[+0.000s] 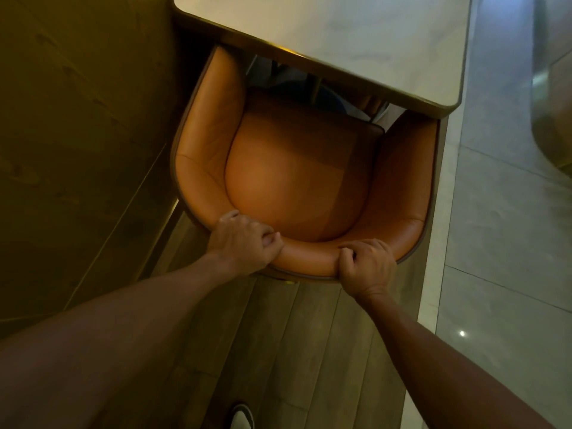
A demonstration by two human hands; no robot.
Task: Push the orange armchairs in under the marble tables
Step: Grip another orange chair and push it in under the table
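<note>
A wood-plank floor (pixel 278 335) ran beside pale tiles (pixel 501 243), with a wood wall panel (pixel 77 134) to the left. The orange armchair (pixel 297 181) stood with its front under the marble desk (pixel 356 35). The left hand (pixel 244 243) and right hand (pixel 366 266) gripped the backrest rim, fingers (pixel 346 253) curled over it.

No readable text, label, brand, number or sign anywhere in view.
</note>
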